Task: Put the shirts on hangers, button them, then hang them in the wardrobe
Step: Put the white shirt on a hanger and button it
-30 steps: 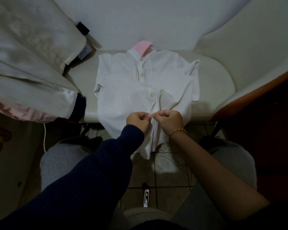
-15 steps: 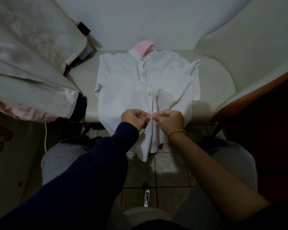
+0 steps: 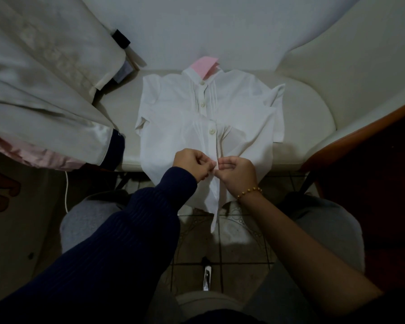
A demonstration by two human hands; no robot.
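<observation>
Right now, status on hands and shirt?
Left hand and right hand both pinch the shirt front edges near the hem. Three upper buttons look fastened; bottom hangs off the seat. Coat at left, apart from the shirt.

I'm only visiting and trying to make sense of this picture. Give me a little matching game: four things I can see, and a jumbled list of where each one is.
Things:
1. white shirt
2. pink piece
3. bead bracelet
4. navy sleeve

Places:
A. on the wrist behind the right hand
B. sticking out at the collar
C. on the arm behind the left hand
D. spread on the cream seat, hem hanging over its front edge

Pairs: 1-D, 2-B, 3-A, 4-C
</observation>
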